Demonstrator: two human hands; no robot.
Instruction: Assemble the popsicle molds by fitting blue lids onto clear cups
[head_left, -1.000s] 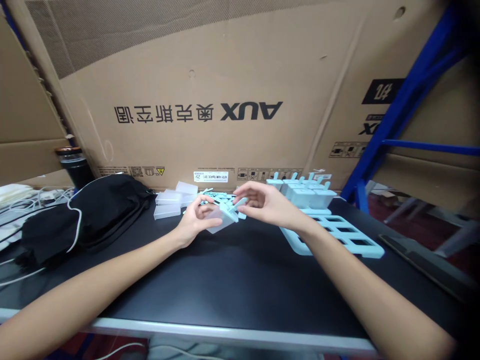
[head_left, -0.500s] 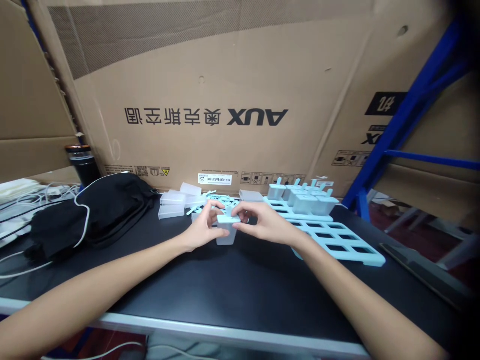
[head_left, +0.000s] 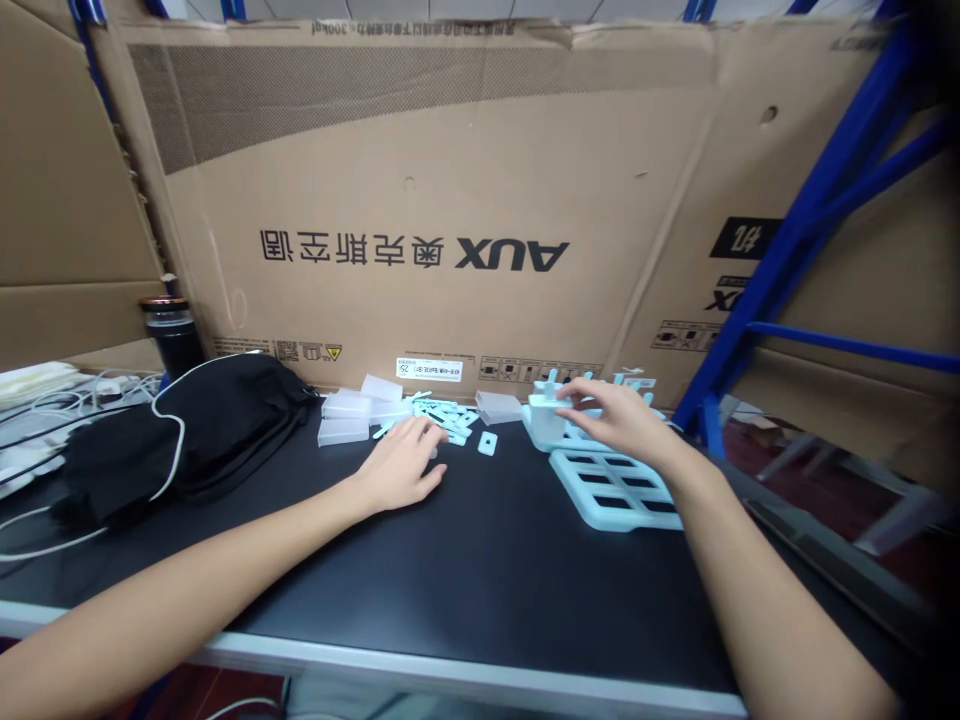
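While the right hand point(head_left: 628, 420) has its fingers closed on a capped mould point(head_left: 547, 425), the left hand point(head_left: 401, 468) is low over the desk point(head_left: 480, 590), well left of the front rack point(head_left: 634, 519). Capped mould: roughly upright, stick handle up, just behind the front rack's left end, at the rear rack point(head_left: 535, 441); can't tell if it's seated in a slot. Left hand is palm down, thumb apart from index, other fingertips hidden; can't tell if it grips anything. Pile of light-blue sticks point(head_left: 444, 409) is left of and farther back than the front rack, at the left fingers. One flat holed piece point(head_left: 487, 443) lies alone, nearer the front rack. Single clear mould point(head_left: 498, 407) on its side, left of and behind the front rack; stacked clear moulds point(head_left: 344, 431) farther left. Black bag point(head_left: 217, 420) far left of the front rack, big cardboard box point(head_left: 450, 160) upright behind it.
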